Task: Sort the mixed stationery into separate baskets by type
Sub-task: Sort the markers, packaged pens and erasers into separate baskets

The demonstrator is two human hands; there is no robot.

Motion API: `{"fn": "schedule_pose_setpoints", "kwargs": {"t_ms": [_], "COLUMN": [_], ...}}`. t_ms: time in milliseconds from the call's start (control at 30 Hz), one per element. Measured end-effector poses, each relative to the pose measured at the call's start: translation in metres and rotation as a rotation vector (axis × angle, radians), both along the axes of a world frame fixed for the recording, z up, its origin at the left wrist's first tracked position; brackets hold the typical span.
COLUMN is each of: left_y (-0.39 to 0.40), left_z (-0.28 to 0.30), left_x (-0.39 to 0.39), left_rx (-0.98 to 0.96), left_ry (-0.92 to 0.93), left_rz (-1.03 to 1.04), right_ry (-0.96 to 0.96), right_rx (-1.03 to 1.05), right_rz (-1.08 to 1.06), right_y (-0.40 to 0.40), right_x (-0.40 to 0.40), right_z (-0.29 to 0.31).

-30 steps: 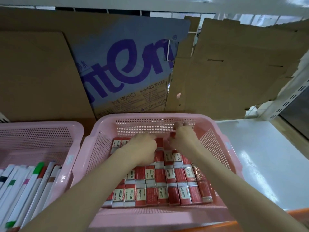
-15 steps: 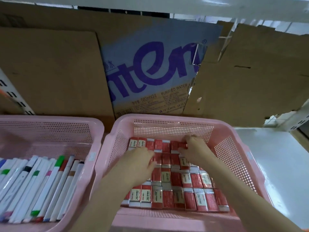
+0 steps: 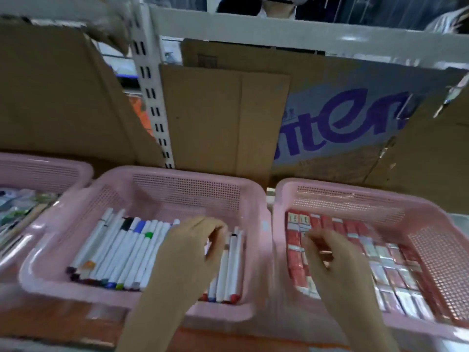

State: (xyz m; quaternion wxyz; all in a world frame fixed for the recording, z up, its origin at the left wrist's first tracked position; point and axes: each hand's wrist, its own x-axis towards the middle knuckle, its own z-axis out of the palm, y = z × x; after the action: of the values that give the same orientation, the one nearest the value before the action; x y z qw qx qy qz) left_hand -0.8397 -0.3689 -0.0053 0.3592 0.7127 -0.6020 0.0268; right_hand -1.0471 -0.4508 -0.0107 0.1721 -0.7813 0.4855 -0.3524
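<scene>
Markers (image 3: 121, 250) white-barrelled, erasers (image 3: 355, 252) red-wrapped, rowed

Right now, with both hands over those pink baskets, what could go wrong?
The left hand hovers curled over the white marker pens in the middle pink mesh basket; a careless reach could knock the neat row askew. The right hand is near the red packets and might dislodge some.

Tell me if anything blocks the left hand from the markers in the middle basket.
Nothing visible does. The left hand hangs directly over the markers in the middle basket, fingers loosely curled and empty. The blur hides whether it touches them.
</scene>
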Motion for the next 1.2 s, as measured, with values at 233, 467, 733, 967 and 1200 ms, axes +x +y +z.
{"fn": "schedule_pose_setpoints", "kwargs": {"t_ms": [233,467,733,967,1200], "left_y": [0.147,0.229,0.260,0.255,0.243], "left_z": [-0.006,-0.016,-0.026,-0.001,0.006], "left_x": [0.162,0.259,0.339,0.420,0.479], "left_rx": [0.088,0.128,0.067,0.152,0.244], "left_ry": [0.005,0.007,-0.008,0.005,-0.072], "left_rz": [0.215,0.261,0.291,0.327,0.311], "right_ry": [0.070,0.272,0.247,0.140,0.311], "right_rx": [-0.003,0.122,0.060,-0.003,0.138], "right_rz": [-0.075,0.042,0.129,0.312,0.460], "right_y": [0.109,0.174,0.187,0.184,0.192], "right_x": [0.128,0.226,0.326,0.442,0.514], "right_z": [-0.005,-0.010,-0.009,0.004,0.006]}}
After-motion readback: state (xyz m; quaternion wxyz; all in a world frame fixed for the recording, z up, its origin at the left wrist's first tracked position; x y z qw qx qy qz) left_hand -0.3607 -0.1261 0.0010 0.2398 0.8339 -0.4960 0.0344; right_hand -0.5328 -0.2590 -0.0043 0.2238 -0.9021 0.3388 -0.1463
